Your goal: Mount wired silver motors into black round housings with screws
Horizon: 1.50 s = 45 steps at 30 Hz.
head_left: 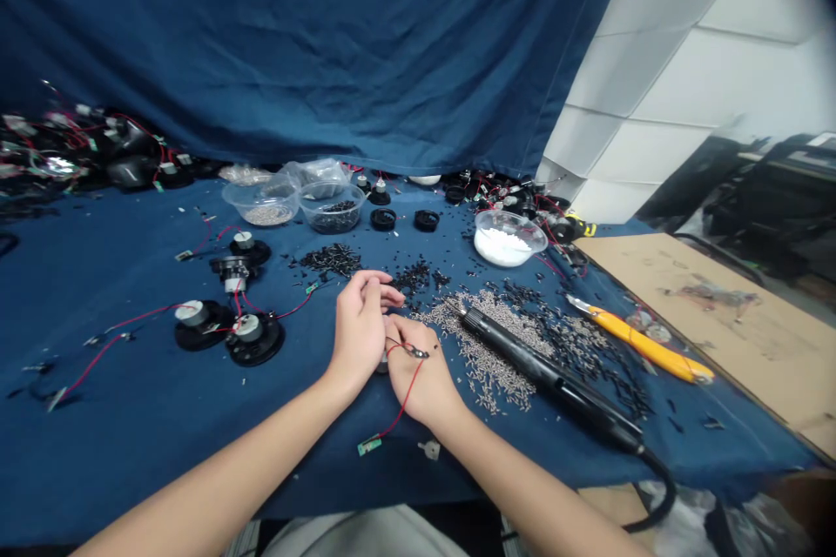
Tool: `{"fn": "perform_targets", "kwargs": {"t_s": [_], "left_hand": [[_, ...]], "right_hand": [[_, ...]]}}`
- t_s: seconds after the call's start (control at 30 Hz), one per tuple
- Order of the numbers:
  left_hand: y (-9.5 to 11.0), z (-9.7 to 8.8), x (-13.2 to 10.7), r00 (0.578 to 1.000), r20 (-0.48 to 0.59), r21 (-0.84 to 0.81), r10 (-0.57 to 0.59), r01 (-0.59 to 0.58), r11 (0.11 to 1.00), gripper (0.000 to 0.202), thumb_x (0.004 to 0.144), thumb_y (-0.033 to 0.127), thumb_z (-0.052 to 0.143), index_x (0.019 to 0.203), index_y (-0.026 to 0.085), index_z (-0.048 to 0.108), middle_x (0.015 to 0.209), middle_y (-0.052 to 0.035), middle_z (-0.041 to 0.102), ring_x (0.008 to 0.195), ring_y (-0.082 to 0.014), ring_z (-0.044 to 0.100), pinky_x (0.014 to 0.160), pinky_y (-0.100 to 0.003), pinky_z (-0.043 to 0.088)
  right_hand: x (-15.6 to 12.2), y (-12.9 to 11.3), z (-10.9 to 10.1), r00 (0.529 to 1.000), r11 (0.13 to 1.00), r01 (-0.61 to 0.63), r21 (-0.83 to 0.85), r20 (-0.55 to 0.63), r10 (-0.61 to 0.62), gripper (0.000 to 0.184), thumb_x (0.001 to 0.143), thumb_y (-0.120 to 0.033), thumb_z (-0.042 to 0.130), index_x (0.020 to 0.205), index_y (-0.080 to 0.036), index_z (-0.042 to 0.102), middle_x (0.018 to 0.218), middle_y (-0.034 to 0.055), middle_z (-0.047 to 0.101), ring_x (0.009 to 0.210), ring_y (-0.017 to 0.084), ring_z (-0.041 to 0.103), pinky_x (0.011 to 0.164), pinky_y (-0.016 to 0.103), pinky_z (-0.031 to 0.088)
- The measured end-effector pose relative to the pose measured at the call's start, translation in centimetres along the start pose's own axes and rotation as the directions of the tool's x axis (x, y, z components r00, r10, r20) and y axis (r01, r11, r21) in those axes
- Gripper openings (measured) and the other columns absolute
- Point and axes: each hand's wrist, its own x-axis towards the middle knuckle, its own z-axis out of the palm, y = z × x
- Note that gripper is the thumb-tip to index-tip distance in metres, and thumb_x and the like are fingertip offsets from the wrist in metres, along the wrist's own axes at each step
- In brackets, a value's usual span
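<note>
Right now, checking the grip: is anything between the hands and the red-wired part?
Nothing visible does. The left hand and right hand meet directly on the red-wired part, which is mostly hidden between them. Its red wire drapes over the right hand.

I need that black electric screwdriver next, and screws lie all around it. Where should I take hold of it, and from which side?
Probably its thick mid-barrel, from above with the right hand: the black electric screwdriver lies flat and slanted, thin tip toward that hand, cable trailing off the near edge.
</note>
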Motion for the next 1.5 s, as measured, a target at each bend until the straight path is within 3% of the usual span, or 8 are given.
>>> {"fn": "perform_targets", "kwargs": {"t_s": [0.27, 0.4, 0.67, 1.0, 1.27, 1.37, 1.5], "left_hand": [[0.5, 0.1, -0.9, 0.998, -0.013, 0.117, 0.065, -0.063, 0.991, 0.022, 0.098, 0.03, 0.038, 0.094, 0.018, 0.056, 0.073, -0.0016, 0.067, 0.069, -0.016, 0.064, 0.07, -0.028, 0.047], [0.6, -0.2, -0.5, 0.998, -0.022, 0.138, 0.056, -0.052, 0.989, 0.022, 0.098, 0.029, 0.036, 0.094, 0.018, 0.055, 0.07, -0.0012, 0.067, 0.066, -0.0163, 0.064, 0.069, -0.027, 0.048], [0.0, -0.2, -0.3, 0.999, -0.038, 0.136, 0.032, -0.027, 0.99, 0.023, 0.097, 0.028, 0.036, 0.092, 0.018, 0.057, 0.071, -0.002, 0.068, 0.068, -0.0172, 0.066, 0.07, -0.028, 0.05], [-1.0, -0.1, -0.1, 1.0, -0.024, 0.163, -0.007, 0.01, 0.987, 0.024, 0.095, 0.027, 0.037, 0.091, 0.017, 0.059, 0.074, -0.0033, 0.067, 0.071, -0.0186, 0.063, 0.07, -0.03, 0.047], [-0.3, -0.5, -0.6, 1.0, -0.017, 0.191, 0.025, -0.022, 0.981, 0.024, 0.097, 0.028, 0.036, 0.093, 0.019, 0.058, 0.071, -0.002, 0.067, 0.068, -0.019, 0.065, 0.069, -0.03, 0.048], [0.1, -0.6, -1.0, 0.999, -0.003, 0.202, 0.043, -0.042, 0.978, 0.024, 0.097, 0.029, 0.036, 0.094, 0.02, 0.058, 0.073, -0.0022, 0.069, 0.068, -0.0192, 0.065, 0.068, -0.03, 0.048], [0.3, -0.8, -1.1, 0.998, 0.019, 0.211, 0.053, -0.056, 0.976, 0.024, 0.098, 0.03, 0.036, 0.095, 0.02, 0.058, 0.074, -0.0025, 0.07, 0.07, -0.0195, 0.067, 0.071, -0.03, 0.048]], "right_hand": [[1.8, -0.3, -0.8, 0.99, 0.997, -0.07, -0.042, 0.119, 0.074, 0.055, 0.104, -0.034, 0.027, 0.059, -0.018, 0.054, 0.047, -0.0003, 0.05, 0.046, 0.015, 0.051, 0.049, 0.023, 0.031], [3.1, -0.3, -0.9, 0.99, 0.988, -0.087, -0.13, 0.096, 0.1, 0.051, 0.102, -0.033, 0.037, 0.058, -0.018, 0.057, 0.055, 0.0036, 0.055, 0.054, 0.019, 0.054, 0.053, 0.025, 0.031], [3.1, -0.1, -0.4, 0.992, 0.989, -0.057, -0.14, 0.103, 0.072, 0.047, 0.103, -0.034, 0.035, 0.072, -0.017, 0.066, 0.065, 0.0047, 0.061, 0.064, 0.019, 0.059, 0.058, 0.024, 0.038], [2.6, 0.4, -0.6, 0.993, 0.996, 0.006, -0.091, 0.117, 0.005, 0.03, 0.099, -0.025, 0.04, 0.084, -0.02, 0.065, 0.075, 0.0028, 0.063, 0.067, 0.018, 0.057, 0.063, 0.022, 0.04], [2.6, 0.1, -0.4, 0.992, 1.0, 0.013, -0.023, 0.124, -0.01, 0.038, 0.101, -0.028, 0.033, 0.086, -0.02, 0.067, 0.07, -0.0001, 0.06, 0.063, 0.016, 0.055, 0.058, 0.021, 0.036], [2.5, 0.1, -0.4, 0.994, 1.0, 0.022, 0.007, 0.107, -0.023, 0.039, 0.1, -0.025, 0.031, 0.082, -0.019, 0.065, 0.073, -0.0007, 0.061, 0.064, 0.015, 0.055, 0.059, 0.021, 0.036], [2.4, 0.2, -0.1, 0.997, 1.0, -0.005, -0.005, 0.078, 0.005, 0.045, 0.099, -0.028, 0.035, 0.06, -0.017, 0.054, 0.057, -0.001, 0.051, 0.053, 0.014, 0.049, 0.051, 0.022, 0.029]]}}
